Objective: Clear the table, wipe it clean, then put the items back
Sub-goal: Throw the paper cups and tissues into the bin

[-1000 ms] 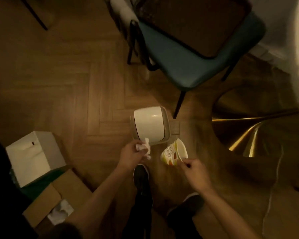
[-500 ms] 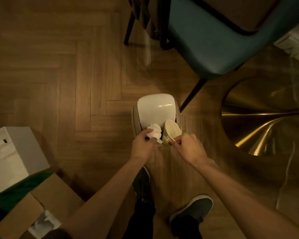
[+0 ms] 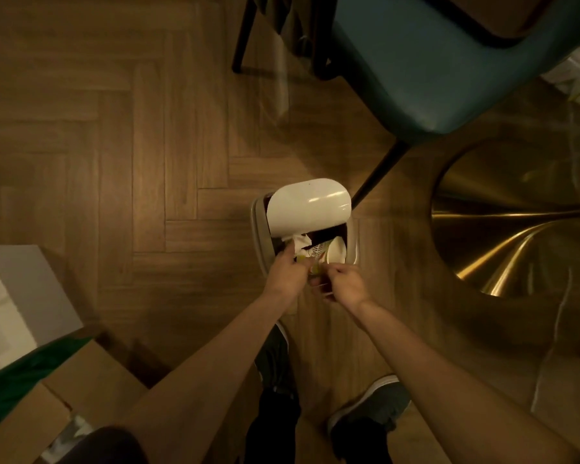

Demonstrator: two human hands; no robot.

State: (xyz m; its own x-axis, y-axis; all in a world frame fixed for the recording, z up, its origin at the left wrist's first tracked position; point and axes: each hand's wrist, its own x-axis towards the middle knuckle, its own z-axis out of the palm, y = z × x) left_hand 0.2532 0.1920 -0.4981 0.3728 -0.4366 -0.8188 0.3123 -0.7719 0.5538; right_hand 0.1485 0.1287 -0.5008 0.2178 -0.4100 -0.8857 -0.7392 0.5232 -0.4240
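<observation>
From where I stand, the person is bent over a small bin (image 3: 258, 229) on the herringbone floor (image 3: 114, 128). Its white lid (image 3: 310, 205) is tipped up toward the far side, leaving the near part of the mouth open. The left hand (image 3: 287, 274) has its grip closed around a crumpled white tissue (image 3: 297, 242), which pokes out past the fingers right at the opening. The right hand (image 3: 344, 284), just beside it, seems to pinch the bottom edge of a printed paper cup (image 3: 332, 252); the light is dim, so I would not swear to that hold. The cup lies tilted in the bin's mouth with its pale inside facing up. I take this to be the rubbish-dumping part of clearing the worktop, which is itself out of sight. The gold pedestal (image 3: 516, 222) to the right may be its foot. Whether the tissue has served for wiping I cannot tell. The next move asks only that both grips let go so cup and tissue fall inside, with the lid kept up until they do. Otherwise the tissue could snag on the rim. There is dark lettering on the cup's side, but it is too small and blurred to read. I see no writing on the lid, the teal chair (image 3: 432, 72) beyond, or the cardboard box (image 3: 91, 373) at near left.
</observation>
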